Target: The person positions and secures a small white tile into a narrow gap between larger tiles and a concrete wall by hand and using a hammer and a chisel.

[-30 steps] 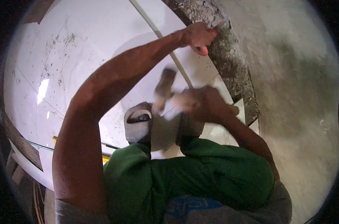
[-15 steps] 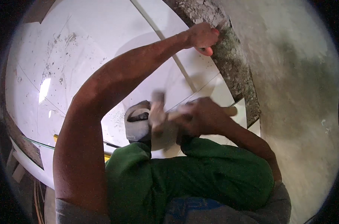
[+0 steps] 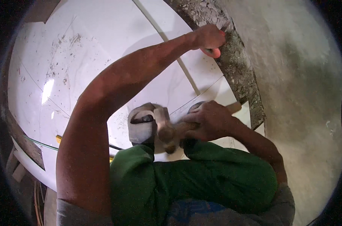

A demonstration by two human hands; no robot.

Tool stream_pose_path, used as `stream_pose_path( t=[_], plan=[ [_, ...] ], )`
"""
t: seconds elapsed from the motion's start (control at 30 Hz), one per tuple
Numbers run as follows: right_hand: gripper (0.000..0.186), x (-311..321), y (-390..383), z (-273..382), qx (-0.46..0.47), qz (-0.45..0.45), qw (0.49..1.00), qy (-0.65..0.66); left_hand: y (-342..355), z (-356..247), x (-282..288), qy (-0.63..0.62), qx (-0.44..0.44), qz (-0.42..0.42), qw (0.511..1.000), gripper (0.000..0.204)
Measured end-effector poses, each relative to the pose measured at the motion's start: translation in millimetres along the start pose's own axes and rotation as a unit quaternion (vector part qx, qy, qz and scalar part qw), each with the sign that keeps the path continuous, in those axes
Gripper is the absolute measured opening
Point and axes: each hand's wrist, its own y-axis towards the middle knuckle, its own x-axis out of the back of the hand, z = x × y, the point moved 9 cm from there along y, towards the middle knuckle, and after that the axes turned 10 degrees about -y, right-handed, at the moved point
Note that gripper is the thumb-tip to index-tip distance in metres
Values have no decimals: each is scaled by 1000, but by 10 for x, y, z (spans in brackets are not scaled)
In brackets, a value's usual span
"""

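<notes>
My left hand (image 3: 208,37) is closed on a chisel (image 3: 215,52) with a red-orange grip, its metal end over a strip of broken rubble (image 3: 240,67) beside the tile edge. My right hand (image 3: 212,122) grips a hammer (image 3: 234,107) by its pale wooden handle; its head (image 3: 166,133) is motion-blurred, low between my grey sandalled feet (image 3: 140,132), just above my knees in green trousers (image 3: 216,169). Large white tiles (image 3: 84,52), dusty and speckled with debris, lie under my left arm, crossed by a straight grey strip or gap.
A pale, stained plaster surface (image 3: 299,94) borders the rubble on the right. At the left are a yellow tool (image 3: 59,139), mostly behind my arm, a thin green line (image 3: 41,142) and a dark gap at the tile edge with scraps (image 3: 19,171).
My right hand and the hammer have swung downward toward my lap. My left hand with the chisel sits slightly farther right and lower in view, as does much of the scene.
</notes>
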Motion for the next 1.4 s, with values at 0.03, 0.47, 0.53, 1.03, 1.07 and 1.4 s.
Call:
stream_pose_path(
  t=[0.03,0.47,0.53,1.03,1.07,1.4],
  plan=[
    [29,-7,-59,-173,-21,0,999,-27,-36,-5,-48,-24,-17,-27,999,60],
    [29,-49,-148,-468,-39,-37,996,73,45,110,-109,-132,-145,-65,979,44],
    [31,500,-170,-885,-173,-159,961,142,53,163,-292,-276,-211,-139,927,47],
    [40,407,-405,-1011,-266,-225,933,92,94,43,282,-453,-183,-250,836,35],
    [43,341,-306,-860,-183,-158,968,74,72,138,418,-520,-207,-225,798,34],
    [37,685,-613,-1143,-240,-242,926,165,61,-460,320,233,-117,-290,921,33]
  ],
)
